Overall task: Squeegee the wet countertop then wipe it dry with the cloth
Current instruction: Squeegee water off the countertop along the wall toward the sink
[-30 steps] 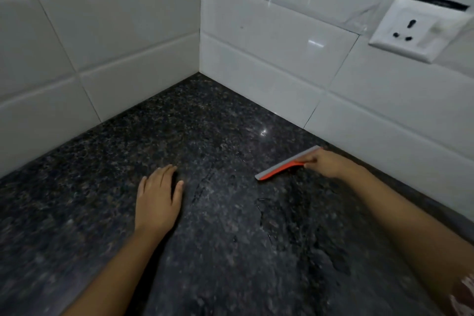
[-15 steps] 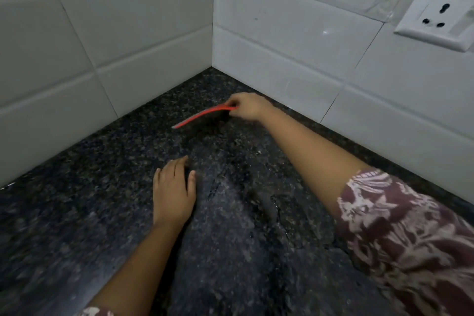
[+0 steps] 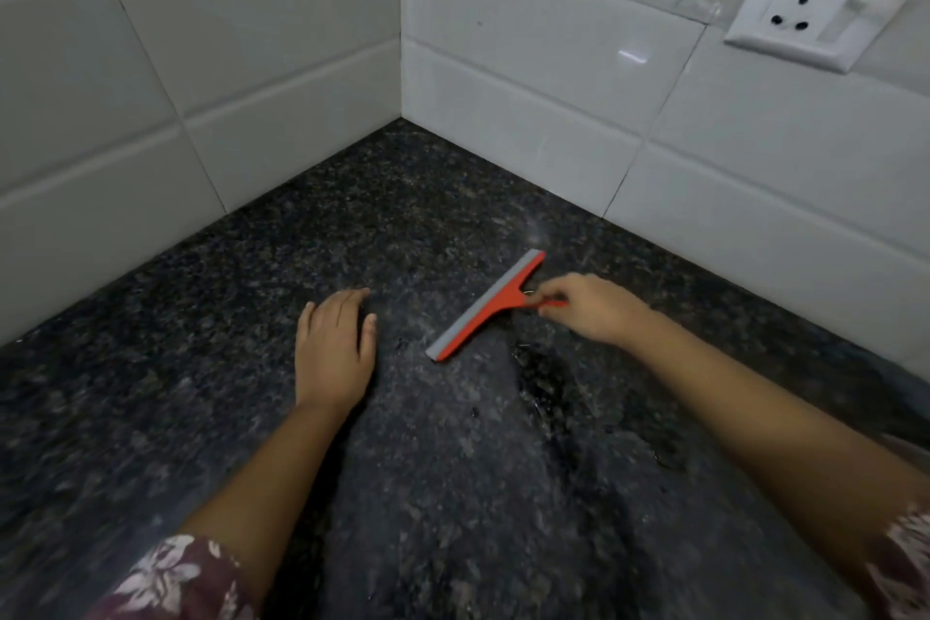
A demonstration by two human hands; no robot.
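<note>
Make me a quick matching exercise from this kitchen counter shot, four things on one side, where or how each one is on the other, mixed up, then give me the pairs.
Things:
1. squeegee
2. left hand
3. wall socket
4. puddle

States:
A. lying palm down, flat on the countertop, holding nothing
B. dark wet patch just in front of the right hand
C. mounted on the white tiles at upper right
D. red with a grey blade, handle pinched by the right hand

Pairs: 1-D, 2-A, 3-C, 4-B

Dim, soft-focus view with wide-angle bending at the edges and one small glare spot on the tiled wall (image 3: 633, 56).
</note>
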